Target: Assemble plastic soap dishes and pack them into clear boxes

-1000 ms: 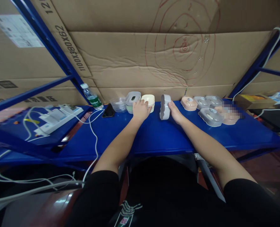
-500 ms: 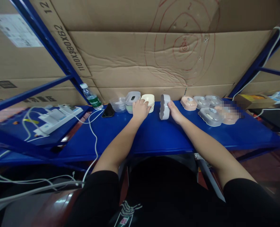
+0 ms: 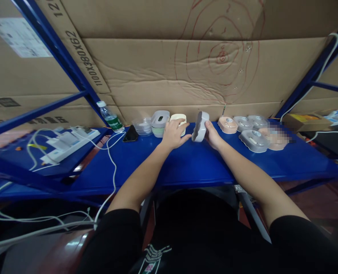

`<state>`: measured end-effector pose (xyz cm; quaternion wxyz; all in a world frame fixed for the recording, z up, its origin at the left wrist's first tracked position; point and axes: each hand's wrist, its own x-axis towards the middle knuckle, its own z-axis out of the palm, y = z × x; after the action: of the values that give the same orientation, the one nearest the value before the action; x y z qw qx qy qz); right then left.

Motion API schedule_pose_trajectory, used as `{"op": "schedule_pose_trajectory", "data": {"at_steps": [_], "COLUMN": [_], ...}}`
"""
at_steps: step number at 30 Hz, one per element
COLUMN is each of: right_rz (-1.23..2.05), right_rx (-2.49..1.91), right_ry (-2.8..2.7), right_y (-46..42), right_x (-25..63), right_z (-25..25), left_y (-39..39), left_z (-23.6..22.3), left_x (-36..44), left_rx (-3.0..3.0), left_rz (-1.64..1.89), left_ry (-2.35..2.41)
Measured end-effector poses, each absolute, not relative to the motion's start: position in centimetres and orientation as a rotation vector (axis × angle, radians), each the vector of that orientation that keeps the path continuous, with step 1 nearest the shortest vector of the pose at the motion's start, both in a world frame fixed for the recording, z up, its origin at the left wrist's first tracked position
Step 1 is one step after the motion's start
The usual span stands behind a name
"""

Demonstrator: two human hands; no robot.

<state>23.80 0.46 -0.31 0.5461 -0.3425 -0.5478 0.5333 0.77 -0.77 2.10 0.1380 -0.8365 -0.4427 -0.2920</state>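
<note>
My right hand (image 3: pixel 212 136) grips a grey plastic container (image 3: pixel 200 126) by its side, tilted on edge above the blue shelf. My left hand (image 3: pixel 175 133) has its fingers spread, with the thumb pointing toward the grey container but apart from it. Behind the left fingers stands a cream plastic container (image 3: pixel 178 116), partly hidden; whether the fingertips touch it I cannot tell. Just left of it is a stack of grey and green containers (image 3: pixel 160 122). Beside that sit clear plastic lids or bowls (image 3: pixel 142 126).
Packed containers with clear covers (image 3: pixel 253 140) and a peach one (image 3: pixel 228 125) sit at the right. A phone (image 3: pixel 130 134), a water bottle (image 3: pixel 110 118) and a power strip (image 3: pixel 69 146) are at the left. White cables (image 3: pixel 115 167) hang over the blue shelf's (image 3: pixel 197 167) edge.
My left hand has come off the cream container's near side and moved right, its fingers spreading. My right hand has tilted the grey container further over.
</note>
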Motion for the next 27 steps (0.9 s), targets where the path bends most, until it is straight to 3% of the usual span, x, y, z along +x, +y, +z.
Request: {"op": "schedule_pose_trajectory", "data": {"at_steps": [11,14,20,27], "right_rz": [1.361,1.077,0.127,0.02], "right_rx": [-0.75,-0.919,-1.461,-2.121], "right_ry": [-1.378,-1.448,-1.602,-1.74], "right_y": [-0.3,0.8,3.5,3.8], "right_x": [23.6,25.3,32.2,34.6], "right_z": [1.1,1.0,1.6,0.4], "left_y": [-0.8,0.2,2.1,3.4], "left_z": [0.3,0.7,2.9,3.4], "left_x": [2.8,1.2,-4.3,-8.6], "left_rx": [-2.597,-2.497,-2.258,-2.142], "left_rz": [-1.003,-1.112,-1.29,-1.22], "left_ry": [-0.668,-0.728,-0.987,-1.357]}}
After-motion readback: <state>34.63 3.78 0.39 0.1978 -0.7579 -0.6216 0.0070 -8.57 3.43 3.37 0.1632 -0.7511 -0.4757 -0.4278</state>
